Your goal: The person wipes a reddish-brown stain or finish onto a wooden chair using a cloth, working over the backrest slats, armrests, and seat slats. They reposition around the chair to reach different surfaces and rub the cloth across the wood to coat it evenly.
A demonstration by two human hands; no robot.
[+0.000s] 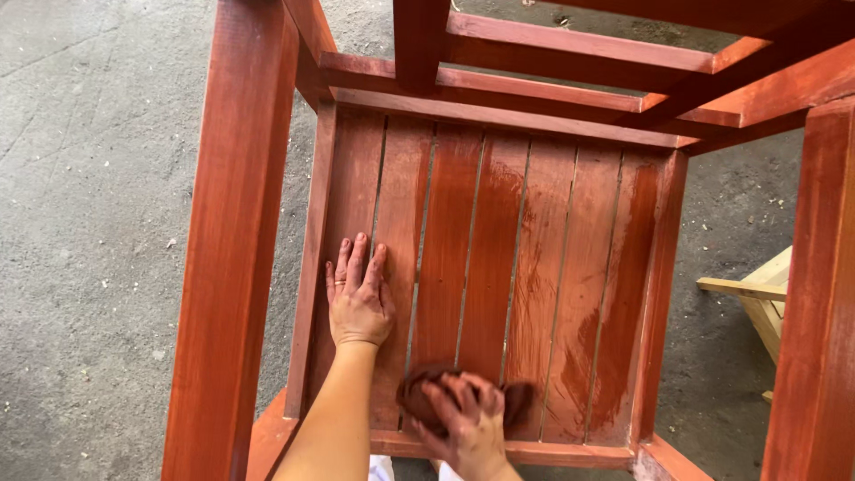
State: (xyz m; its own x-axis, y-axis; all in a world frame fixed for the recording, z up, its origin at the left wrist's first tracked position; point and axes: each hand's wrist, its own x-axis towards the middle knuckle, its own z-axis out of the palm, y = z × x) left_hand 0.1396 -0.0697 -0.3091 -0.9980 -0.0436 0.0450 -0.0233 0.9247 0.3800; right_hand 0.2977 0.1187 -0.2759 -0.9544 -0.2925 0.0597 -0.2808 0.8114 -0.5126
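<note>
— Where was the cloth just then?

— The stain-soaked rag [436, 401] sat at about six o'clock on the slatted panel [534, 267], near its lower rail, bunched under the right hand [468, 428]. That hand's fingers were curled over it, gripping it and pressing it onto the wood.

— And the other hand?

— The left hand [359, 298] lay open and flat, fingers together pointing toward twelve o'clock, palm down on the two leftmost slats, holding nothing. It sat at roughly ten o'clock from the rag, near but not touching.

— Which way did the slats run?

— Their long axis ran six to twelve o'clock, away from the person. The slats toward three o'clock from the rag looked streaky, with wet swirls and paler patches. The right hand was plainly the nearer one to those.

— Anything around the piece?

— Red-stained frame posts [236, 223] stood at nine and three o'clock on a concrete floor [89, 223], with pale unfinished wood [757, 294] at three o'clock beyond.
</note>
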